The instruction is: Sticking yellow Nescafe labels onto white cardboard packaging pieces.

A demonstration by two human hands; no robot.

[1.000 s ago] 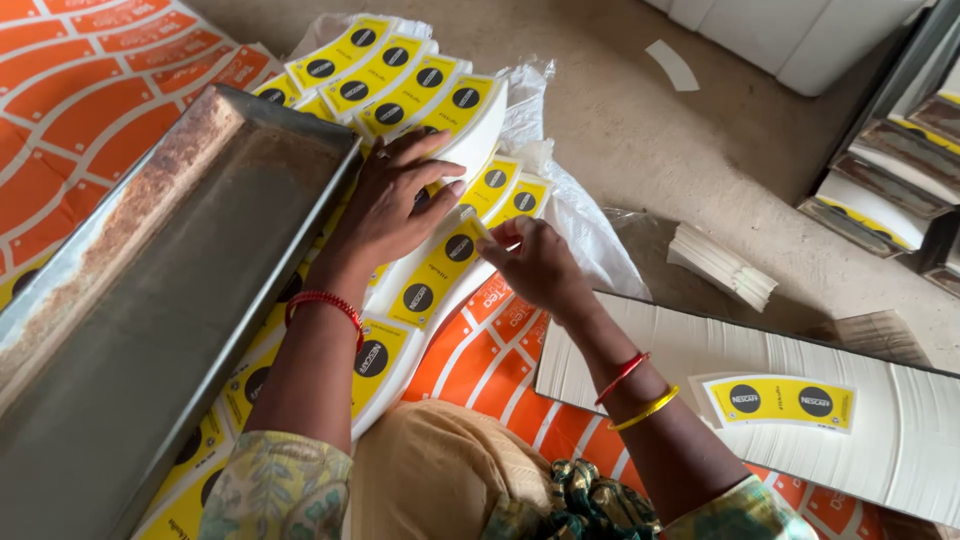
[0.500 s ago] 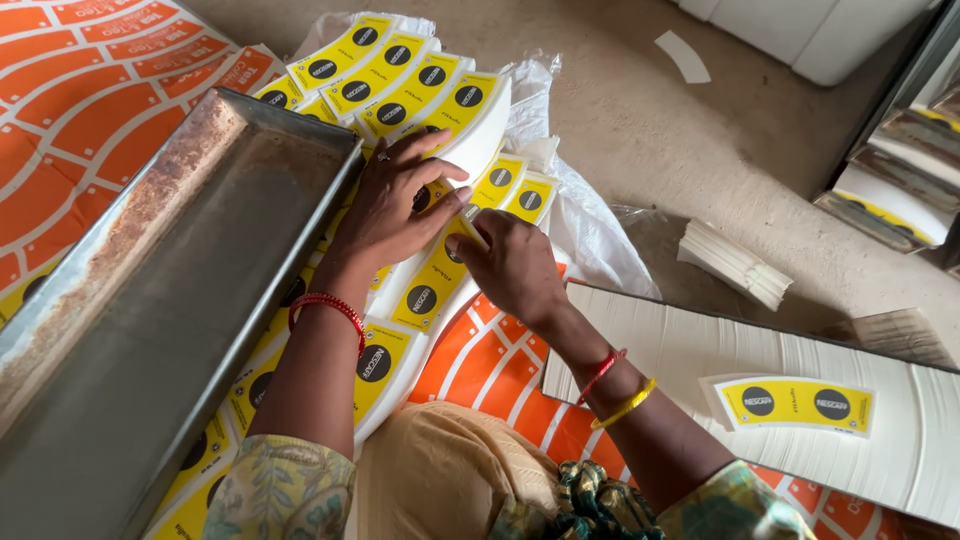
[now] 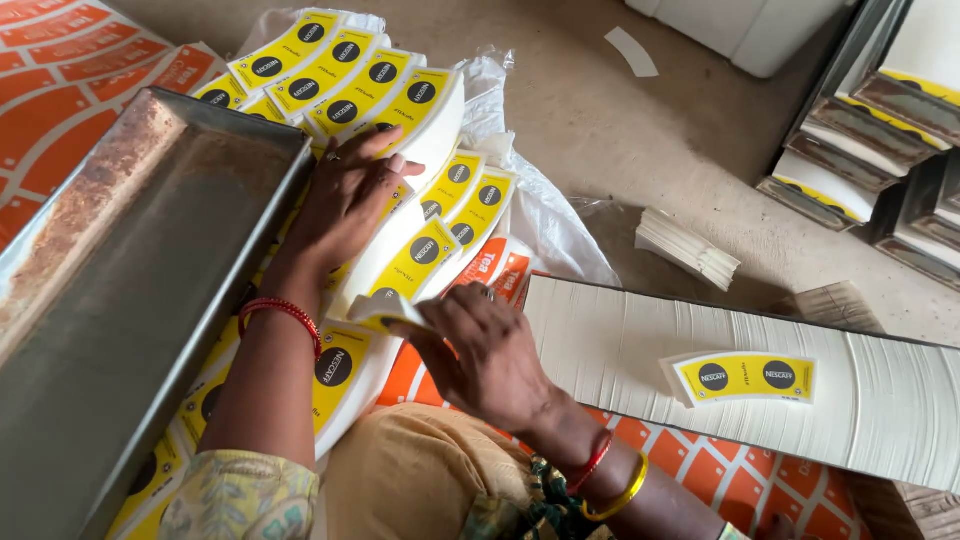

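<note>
Rows of yellow fan-shaped paper blanks with black circles (image 3: pixel 345 85) lie stacked on edge in front of me. My left hand (image 3: pixel 345 195) rests flat on these stacks with its fingers spread, and a red bangle sits at the wrist. My right hand (image 3: pixel 480 350), with red and yellow bangles at its wrist, pinches a small bundle of yellow blanks (image 3: pixel 385 310) at the near end of one row. More yellow blanks (image 3: pixel 335 365) lie under my left forearm.
A long rusty metal tray (image 3: pixel 120 280) lies at my left. At the right a long white stack of blanks (image 3: pixel 880 400) carries one yellow blank (image 3: pixel 745 377). Orange printed sheets (image 3: pixel 60 90) lie around, and a small white stack (image 3: pixel 690 245) sits on the floor. Metal trays (image 3: pixel 870 130) are piled far right.
My right hand has drawn back toward me and now grips a small bundle of yellow blanks. My left hand has stayed pressed on the stacks.
</note>
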